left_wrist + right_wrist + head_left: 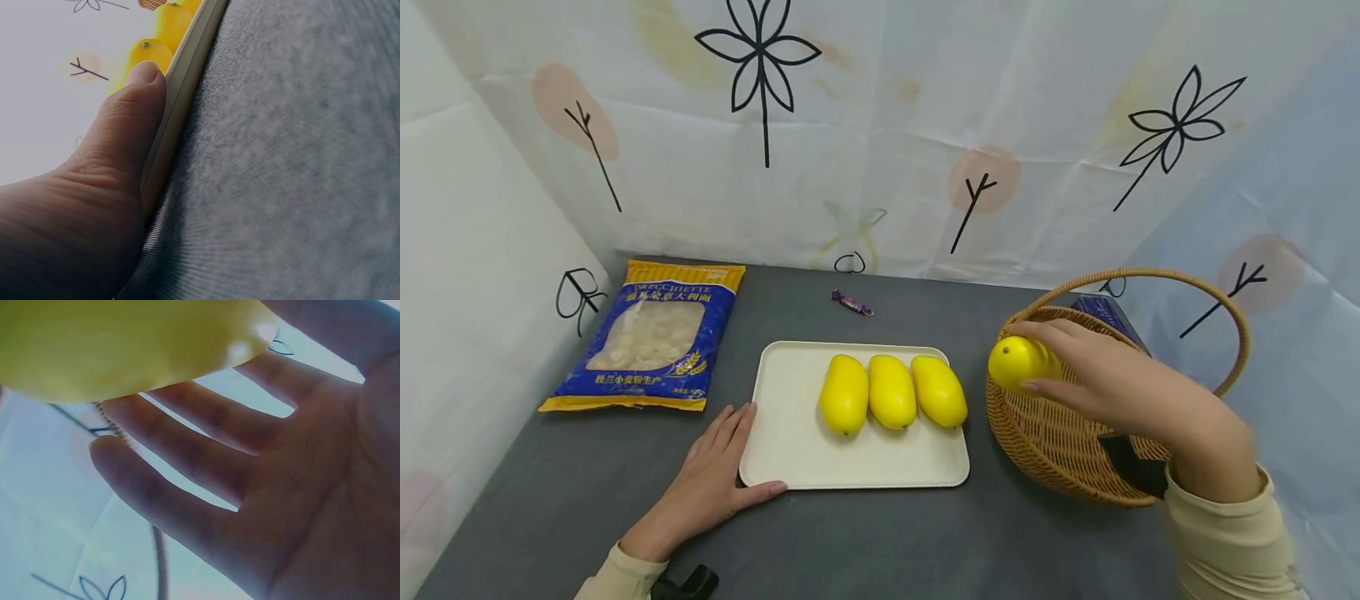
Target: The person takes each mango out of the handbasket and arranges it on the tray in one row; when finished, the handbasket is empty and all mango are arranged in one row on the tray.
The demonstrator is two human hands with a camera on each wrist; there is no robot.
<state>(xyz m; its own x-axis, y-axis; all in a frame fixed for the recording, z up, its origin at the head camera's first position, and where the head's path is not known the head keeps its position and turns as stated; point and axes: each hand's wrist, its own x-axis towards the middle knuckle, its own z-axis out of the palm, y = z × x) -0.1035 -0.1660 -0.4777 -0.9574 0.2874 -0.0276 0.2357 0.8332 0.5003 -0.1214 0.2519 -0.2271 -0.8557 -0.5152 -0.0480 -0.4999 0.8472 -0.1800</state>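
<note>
My right hand [1112, 375] holds a yellow mango [1018, 362] between thumb and fingers, over the left part of a wicker basket [1037, 458]. Up close in the right wrist view, the mango [131, 347] lies against the fingers, which are spread apart. Three more yellow mangoes, the left [844, 396], middle [892, 392] and right [940, 392], lie side by side on a cream tray [782, 450]. At the tray's front left corner rests my left hand [715, 467]. Its fingers lie along the left side and its thumb [125, 125] touches the front rim.
A blue and yellow pasta bag [647, 333] lies at the back left. Behind the tray is a small purple wrapped candy [852, 303]. The basket's tall handle [1240, 325] arches over its right side, and a dark blue box [1105, 312] sits behind it.
</note>
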